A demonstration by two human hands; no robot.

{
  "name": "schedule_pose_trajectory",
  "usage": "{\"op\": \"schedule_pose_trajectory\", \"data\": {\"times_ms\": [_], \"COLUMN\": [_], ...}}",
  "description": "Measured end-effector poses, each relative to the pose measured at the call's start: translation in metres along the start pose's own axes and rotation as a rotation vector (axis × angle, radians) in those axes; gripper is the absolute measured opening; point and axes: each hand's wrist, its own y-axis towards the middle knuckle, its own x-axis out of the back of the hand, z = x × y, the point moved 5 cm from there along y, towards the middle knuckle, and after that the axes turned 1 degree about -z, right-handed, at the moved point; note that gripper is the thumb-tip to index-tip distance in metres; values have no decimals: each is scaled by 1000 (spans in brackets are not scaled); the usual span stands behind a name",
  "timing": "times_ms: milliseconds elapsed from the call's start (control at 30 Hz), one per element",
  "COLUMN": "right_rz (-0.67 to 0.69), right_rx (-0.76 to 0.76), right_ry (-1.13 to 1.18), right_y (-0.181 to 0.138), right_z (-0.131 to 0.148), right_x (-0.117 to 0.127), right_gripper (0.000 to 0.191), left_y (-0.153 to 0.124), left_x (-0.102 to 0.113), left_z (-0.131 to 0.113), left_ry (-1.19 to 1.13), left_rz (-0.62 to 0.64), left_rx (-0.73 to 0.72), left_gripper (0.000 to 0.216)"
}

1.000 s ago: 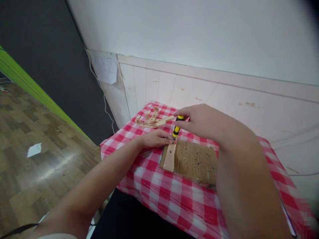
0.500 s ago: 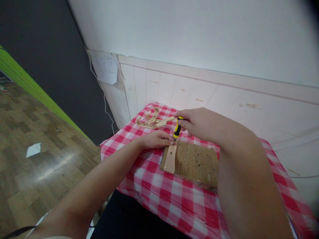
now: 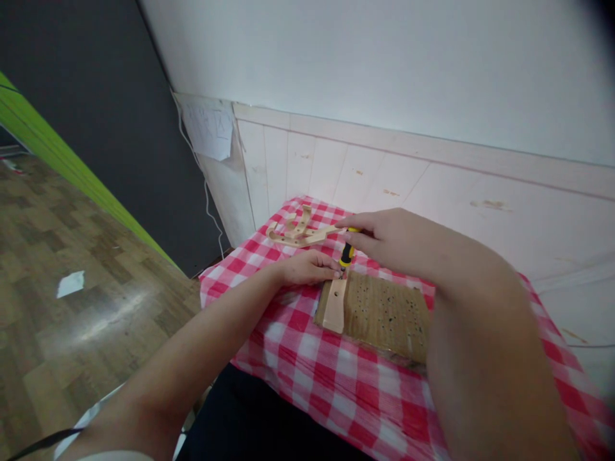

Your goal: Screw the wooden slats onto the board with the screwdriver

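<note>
My right hand (image 3: 382, 238) is closed around the top of a black and yellow screwdriver (image 3: 346, 256), which stands nearly upright. Its lower end meets a pale wooden piece (image 3: 334, 312) with a round hole in it. That piece lies along the left edge of a brown board (image 3: 391, 314) dotted with small dark holes. Beside the screwdriver's tip, my left hand (image 3: 310, 267) has its thumb and fingers pressed together at the far end of the wooden piece. Whatever sits between those fingertips is too small to make out.
Several pale wooden hooks (image 3: 302, 235) lie at the back left of the table, on a red and white checked tablecloth (image 3: 307, 362). Behind the table rises a white panelled wall (image 3: 327, 157). Wooden floor (image 3: 120, 320) stretches to the left.
The whole view has shifted slightly. Less of the screwdriver's handle shows below my right hand now. My left hand keeps its place at the tip, and the board lies as before.
</note>
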Motion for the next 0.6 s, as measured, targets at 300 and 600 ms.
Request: {"op": "schedule_pose_trajectory", "data": {"times_ms": [300,600], "right_rz": [20,45], "right_rx": [-281,-72], "right_ry": [-289,-94], "right_y": [6,-7], "right_z": [-16,-5], "right_x": [4,0], "right_gripper": [49,34], "left_y": [1,-1], "left_x": [1,0], "left_z": [0,-2], "left_ry": [22,10], "left_rz": [12,11], "left_rx": [-11,-51], "left_gripper": [14,19]}}
